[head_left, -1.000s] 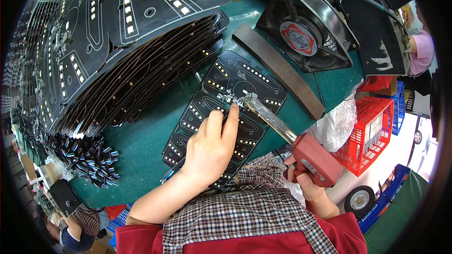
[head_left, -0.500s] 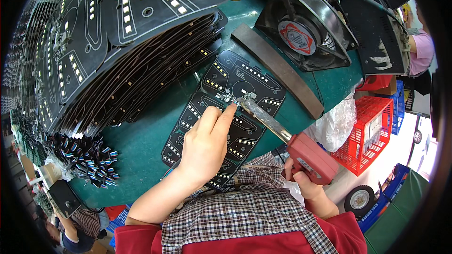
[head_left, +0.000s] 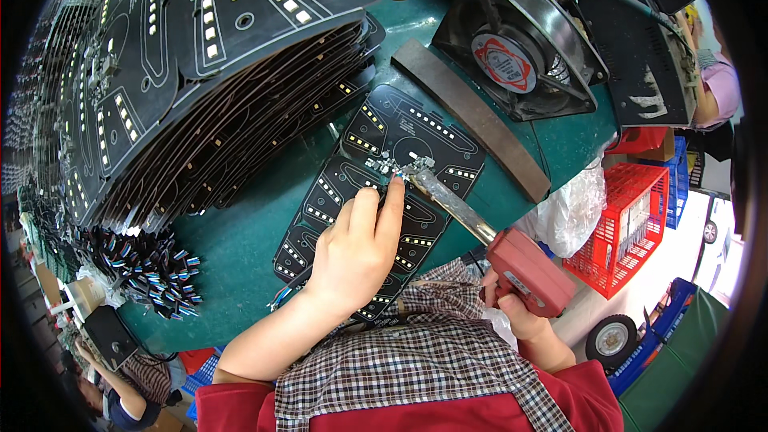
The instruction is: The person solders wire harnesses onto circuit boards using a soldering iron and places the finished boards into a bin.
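A black circuit board panel point(head_left: 436, 124) with rows of small light chips lies on the green table. My left hand point(head_left: 352, 252) rests over it, index finger pressed down beside the cluster of small components at its middle. Tiny coloured wire ends show at that fingertip. A thin dark cable point(head_left: 299, 278) passes beneath this hand, its coloured ends point(head_left: 278, 298) sticking out at the left; the grip on it is partly hidden. My right hand point(head_left: 522, 318) is closed round the handle of a red soldering iron point(head_left: 528, 270), whose metal tip meets the components beside the left fingertip.
A tall stack of similar boards point(head_left: 264, 104) fills the left. Below it lies a bundle of cables point(head_left: 152, 272). A dark metal bar point(head_left: 472, 120) and a fan point(head_left: 512, 56) stand beyond the board. Red crates point(head_left: 624, 224) and other people point(head_left: 120, 392) are around the table.
My left hand has shifted slightly, its fingers straightening a little more over the board. The cable's coloured ends at the left show more. The soldering iron has barely moved.
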Demonstrator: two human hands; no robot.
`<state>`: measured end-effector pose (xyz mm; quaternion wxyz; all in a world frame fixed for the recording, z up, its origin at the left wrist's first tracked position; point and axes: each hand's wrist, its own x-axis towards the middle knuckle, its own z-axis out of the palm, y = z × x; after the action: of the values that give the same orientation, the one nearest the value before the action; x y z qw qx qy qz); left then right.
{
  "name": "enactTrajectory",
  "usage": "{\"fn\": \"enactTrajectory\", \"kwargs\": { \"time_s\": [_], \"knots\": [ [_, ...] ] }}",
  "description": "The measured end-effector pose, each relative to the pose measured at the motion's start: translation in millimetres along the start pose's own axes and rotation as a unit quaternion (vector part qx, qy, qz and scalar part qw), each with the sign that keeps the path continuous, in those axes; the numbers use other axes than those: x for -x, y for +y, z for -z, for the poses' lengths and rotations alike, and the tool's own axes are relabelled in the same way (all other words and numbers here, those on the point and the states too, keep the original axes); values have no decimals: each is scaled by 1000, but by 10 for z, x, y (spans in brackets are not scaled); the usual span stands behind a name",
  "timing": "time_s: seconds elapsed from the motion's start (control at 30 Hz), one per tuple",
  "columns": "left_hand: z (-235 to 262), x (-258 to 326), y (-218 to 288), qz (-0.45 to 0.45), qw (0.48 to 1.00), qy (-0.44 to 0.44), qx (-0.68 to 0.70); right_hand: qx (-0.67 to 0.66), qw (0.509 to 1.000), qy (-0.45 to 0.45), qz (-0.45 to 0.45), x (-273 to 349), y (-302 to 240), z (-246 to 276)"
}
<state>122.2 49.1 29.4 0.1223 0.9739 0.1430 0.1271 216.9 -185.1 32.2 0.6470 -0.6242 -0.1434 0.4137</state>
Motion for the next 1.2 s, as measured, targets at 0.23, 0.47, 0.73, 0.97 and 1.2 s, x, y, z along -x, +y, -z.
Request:
{"fn": "enactTrajectory", "kwargs": {
  "time_s": [0.23,0.47,0.73,0.97,1.2],
  "knots": [
    [44,-49,46,-2,999,-12,-42,282,956,-21,80,-120,-152,5],
    [39,-51,57,-29,996,-14,-86,189,979,27,67,6,-95,-66],
    [-6,-20,-1,-13,1000,-7,6,229,972,-8,49,18,-12,28],
    [16,-39,65,-15,999,-6,-31,349,916,4,197,-105,-32,-26],
    [61,-66,107,-24,994,-16,-106,370,922,46,108,167,165,92]
  ]
}}
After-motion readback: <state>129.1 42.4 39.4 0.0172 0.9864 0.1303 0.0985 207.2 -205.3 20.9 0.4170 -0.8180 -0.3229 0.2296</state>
